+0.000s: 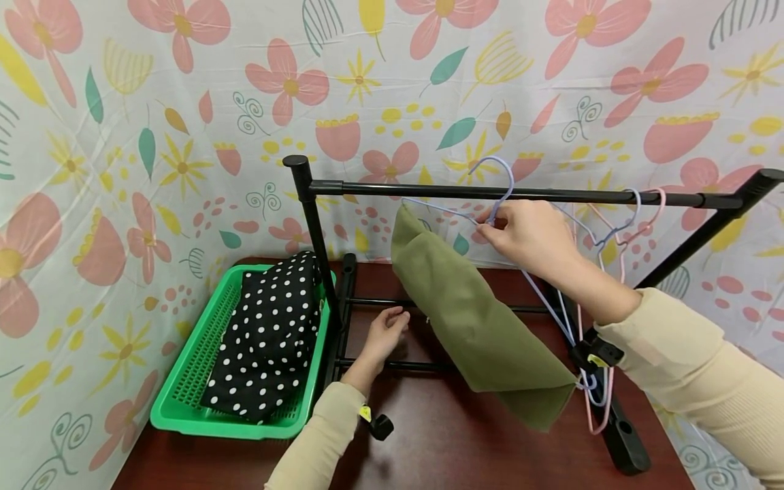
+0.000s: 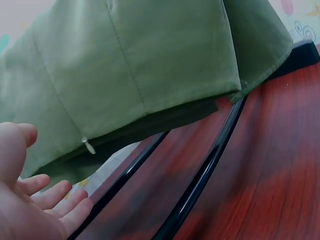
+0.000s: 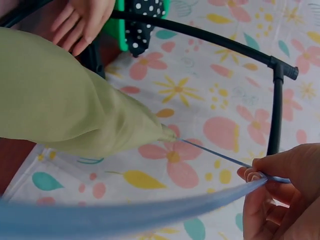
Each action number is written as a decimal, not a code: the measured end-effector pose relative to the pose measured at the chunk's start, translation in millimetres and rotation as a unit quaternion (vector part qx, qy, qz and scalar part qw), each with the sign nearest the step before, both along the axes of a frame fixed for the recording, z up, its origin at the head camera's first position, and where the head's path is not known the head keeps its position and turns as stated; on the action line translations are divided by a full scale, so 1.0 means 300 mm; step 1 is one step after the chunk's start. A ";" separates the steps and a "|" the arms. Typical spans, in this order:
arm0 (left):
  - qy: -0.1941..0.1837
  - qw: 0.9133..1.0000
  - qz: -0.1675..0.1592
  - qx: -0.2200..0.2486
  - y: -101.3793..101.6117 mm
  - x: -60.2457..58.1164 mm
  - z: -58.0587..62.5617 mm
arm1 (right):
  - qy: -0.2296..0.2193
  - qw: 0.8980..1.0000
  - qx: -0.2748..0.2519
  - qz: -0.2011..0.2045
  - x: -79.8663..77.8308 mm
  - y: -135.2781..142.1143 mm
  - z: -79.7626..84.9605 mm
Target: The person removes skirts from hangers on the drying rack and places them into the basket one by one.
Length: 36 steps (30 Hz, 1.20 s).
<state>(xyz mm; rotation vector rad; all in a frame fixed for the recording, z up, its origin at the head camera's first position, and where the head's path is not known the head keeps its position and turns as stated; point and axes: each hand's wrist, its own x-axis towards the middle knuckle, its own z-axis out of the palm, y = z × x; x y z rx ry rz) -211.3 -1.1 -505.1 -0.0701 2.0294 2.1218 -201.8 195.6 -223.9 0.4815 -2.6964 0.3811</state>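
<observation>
My right hand pinches the neck of a light purple hanger, whose hook rises over the rail in the head view. An olive-green skirt hangs slanted from this hanger, its lower right end dipping toward the table. A small zipper pull dangles at the skirt's edge in the left wrist view. Holding nothing, my left hand is left of the skirt with fingers loosely bent. In the right wrist view the fingers close on the hanger's wire.
A black garment rack stands on the dark red table. Blue and pink hangers hang at its right end. To the left, a green basket holds a black polka-dot cloth. Floral fabric covers the walls.
</observation>
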 end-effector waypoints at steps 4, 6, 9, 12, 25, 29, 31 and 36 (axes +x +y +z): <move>-0.015 0.999 0.000 0.052 0.012 -0.001 -0.012 | -0.006 1.000 -0.007 0.001 0.003 -0.014 0.008; -0.031 0.997 -0.002 0.076 0.018 0.004 0.002 | -0.008 1.000 -0.012 0.003 0.006 -0.022 0.012; -0.063 0.991 -0.004 0.117 0.033 0.002 0.002 | -0.008 1.000 -0.016 0.010 0.011 -0.033 0.017; -0.084 0.984 -0.013 0.155 0.045 0.006 0.003 | -0.005 1.000 -0.015 0.012 0.013 -0.042 0.019; -0.111 0.940 -0.035 0.320 0.090 0.003 -0.009 | 0.013 0.999 -0.024 0.027 0.014 -0.069 0.023; -0.108 0.939 -0.028 0.326 0.084 0.008 -0.011 | 0.020 0.999 -0.026 0.029 0.015 -0.070 0.025; -0.104 0.941 -0.026 0.322 0.077 0.011 -0.014 | 0.025 0.999 -0.026 0.028 0.015 -0.067 0.024; -0.094 0.948 -0.025 0.303 0.056 0.015 -0.023 | 0.031 0.999 -0.031 0.020 0.012 -0.056 0.018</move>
